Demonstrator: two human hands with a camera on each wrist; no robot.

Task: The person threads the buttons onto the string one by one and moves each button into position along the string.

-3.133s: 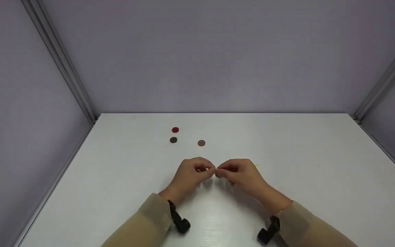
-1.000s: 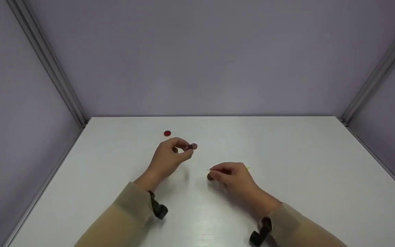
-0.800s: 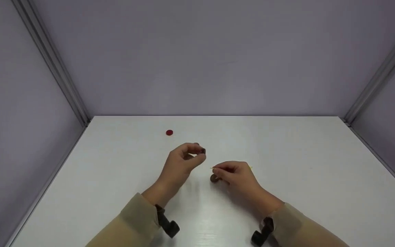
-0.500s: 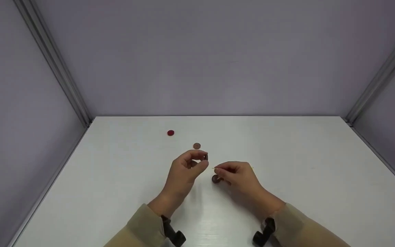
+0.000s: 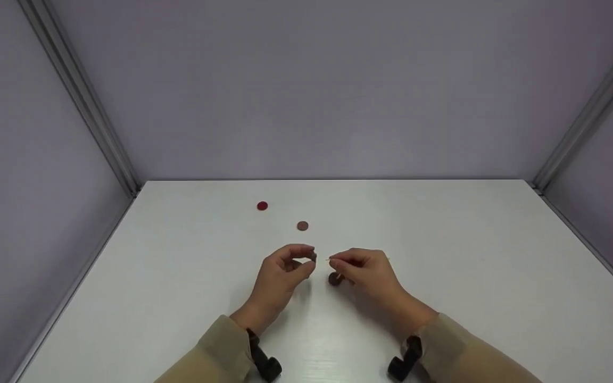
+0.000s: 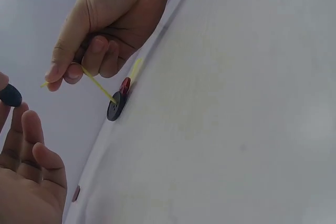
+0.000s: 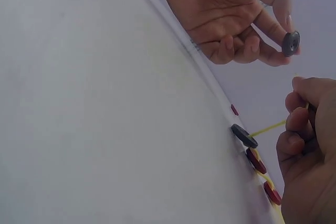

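The left hand (image 5: 280,274) pinched a dark button (image 7: 290,43) between thumb and fingertip, held up off the white table (image 5: 471,298) near the middle of its front half. Just beside it, the right hand (image 5: 365,274) pinched the free end of a yellow cord (image 6: 100,85), and on that cord a black button (image 6: 114,107) sat already strung, touching the table, with red buttons (image 7: 257,162) lined up behind it. Toward the back-left corner lay a loose red button (image 5: 262,206), a brown button (image 5: 302,226) nearer the hands.
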